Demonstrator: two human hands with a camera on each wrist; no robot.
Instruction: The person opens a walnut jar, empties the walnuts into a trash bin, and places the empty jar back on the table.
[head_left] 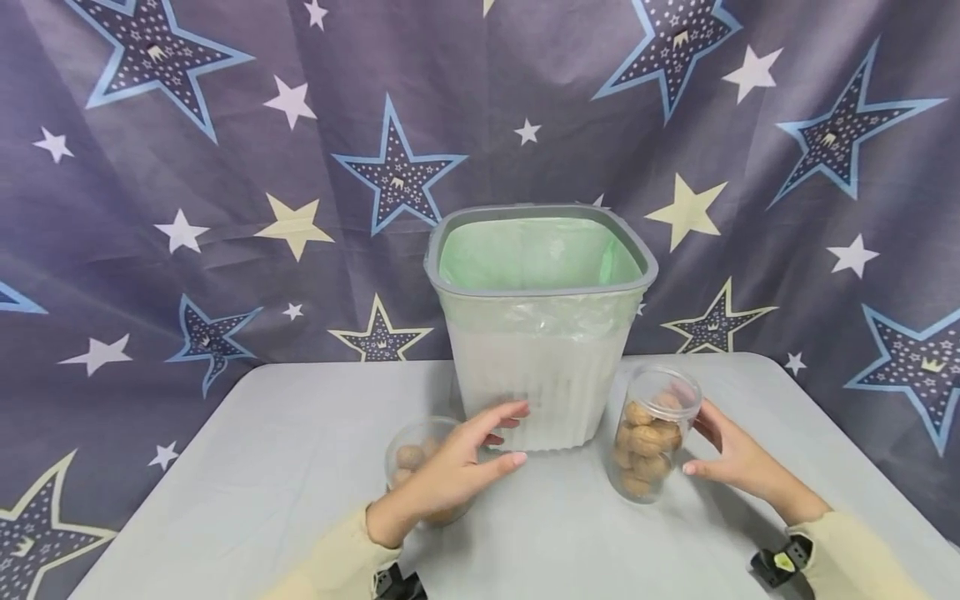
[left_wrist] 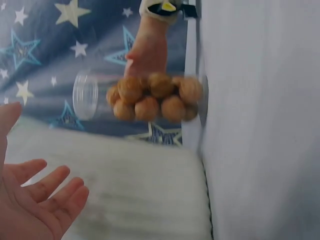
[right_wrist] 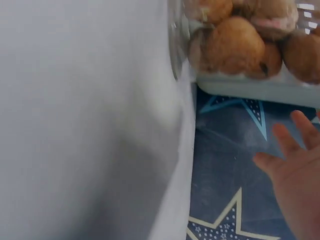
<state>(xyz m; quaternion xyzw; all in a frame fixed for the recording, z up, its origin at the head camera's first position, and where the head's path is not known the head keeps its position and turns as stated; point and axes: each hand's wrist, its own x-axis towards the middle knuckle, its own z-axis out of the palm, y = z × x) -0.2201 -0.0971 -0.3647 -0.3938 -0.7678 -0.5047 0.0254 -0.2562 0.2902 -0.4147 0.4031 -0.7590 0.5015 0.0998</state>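
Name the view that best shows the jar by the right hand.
The head view: it shows the jar whole and sharp. The left wrist view has it whole too, but sideways and blurred; the right wrist view shows only part, close up.

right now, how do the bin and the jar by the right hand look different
The bin is much bigger than the jar. The bin's wall is cloudy white, the jar's clear. The bin has a squarish grey rim, the jar a round clear one. Both stand on the table.
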